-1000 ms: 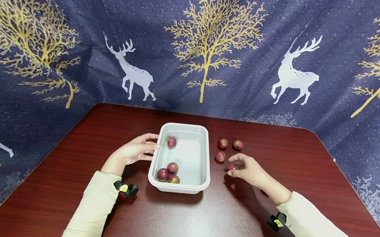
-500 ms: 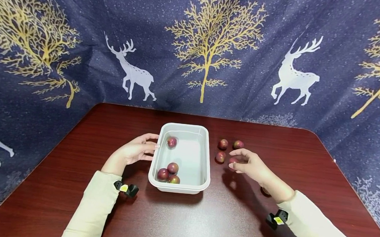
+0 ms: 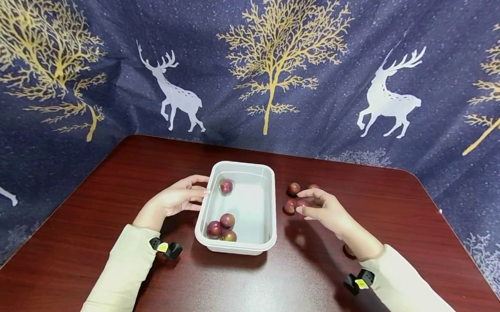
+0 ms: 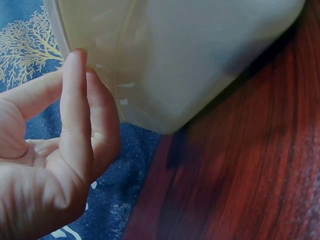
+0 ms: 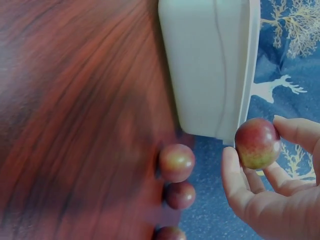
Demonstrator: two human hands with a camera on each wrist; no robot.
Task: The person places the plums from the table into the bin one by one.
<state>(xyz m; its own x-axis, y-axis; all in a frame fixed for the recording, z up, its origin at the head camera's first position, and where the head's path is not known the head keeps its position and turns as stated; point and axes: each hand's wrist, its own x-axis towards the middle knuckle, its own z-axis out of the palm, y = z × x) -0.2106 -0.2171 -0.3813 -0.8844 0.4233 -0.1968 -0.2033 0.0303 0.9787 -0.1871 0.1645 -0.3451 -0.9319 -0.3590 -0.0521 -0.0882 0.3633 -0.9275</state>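
Note:
A white plastic tray [image 3: 236, 247] sits mid-table with several small red plums in it: one at the far left [image 3: 226, 187] and a cluster at the near left [image 3: 227, 220]. My left hand [image 3: 197, 194] rests with relaxed fingers [image 4: 75, 125] against the tray's [image 4: 200, 55] left side. My right hand [image 3: 304, 206] hovers above the table to the tray's right, pinching a red plum [image 5: 257, 142] between thumb and fingertips. Three more plums lie on the table beneath it [image 5: 176, 162], [image 5: 180, 195], [image 5: 170, 233]; in the head view the farthest one [image 3: 314, 186] is partly hidden by my fingers.
The dark red wooden table [image 3: 242, 289] is backed by a blue cloth with deer and trees [image 3: 277, 57]. One more plum [image 3: 349, 250] peeks out beside my right forearm. The tray's outer wall [image 5: 210, 65] stands close to the held plum.
My right hand picked a plum off the table and carried it up and away, toward the other loose plums. The left hand and the tray stayed still.

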